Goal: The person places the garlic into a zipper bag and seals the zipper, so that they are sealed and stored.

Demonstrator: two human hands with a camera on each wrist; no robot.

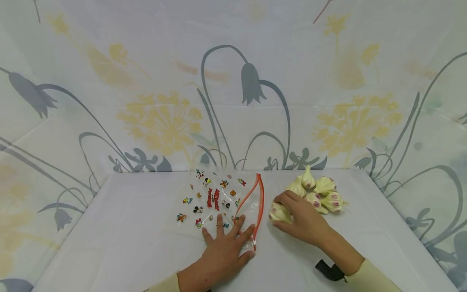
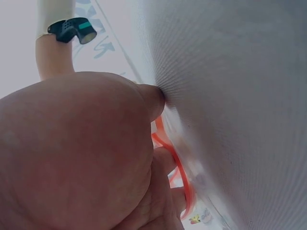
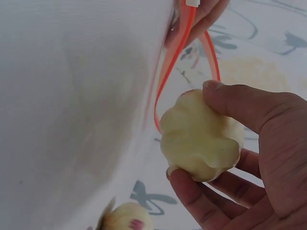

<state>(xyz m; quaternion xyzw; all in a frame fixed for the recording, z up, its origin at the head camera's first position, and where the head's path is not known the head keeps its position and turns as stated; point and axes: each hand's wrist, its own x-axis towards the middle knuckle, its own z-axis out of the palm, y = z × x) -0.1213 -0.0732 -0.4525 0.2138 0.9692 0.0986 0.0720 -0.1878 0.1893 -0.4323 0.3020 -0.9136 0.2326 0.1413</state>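
Note:
A clear zip bag [image 1: 219,190] printed with small cartoon figures and red lettering lies flat, its orange zip edge facing right and gaping. My left hand [image 1: 228,251] rests on its near part with fingers spread. In the left wrist view, the left thumb [image 2: 152,100] presses down by the orange zip [image 2: 184,184]. My right hand [image 1: 306,217] grips a pale garlic bulb [image 3: 199,136] between thumb and fingers, just right of the bag's mouth. Beyond that hand several more garlic bulbs [image 1: 326,185] with purple markings sit in a cluster.
A white cloth covers the table [image 1: 120,227]. Behind it hangs a curtain [image 1: 226,121] with grey and yellow flowers. A black wrist device [image 1: 330,270] sits at the right forearm. The zip's white slider [image 1: 254,243] is at the bag's near corner.

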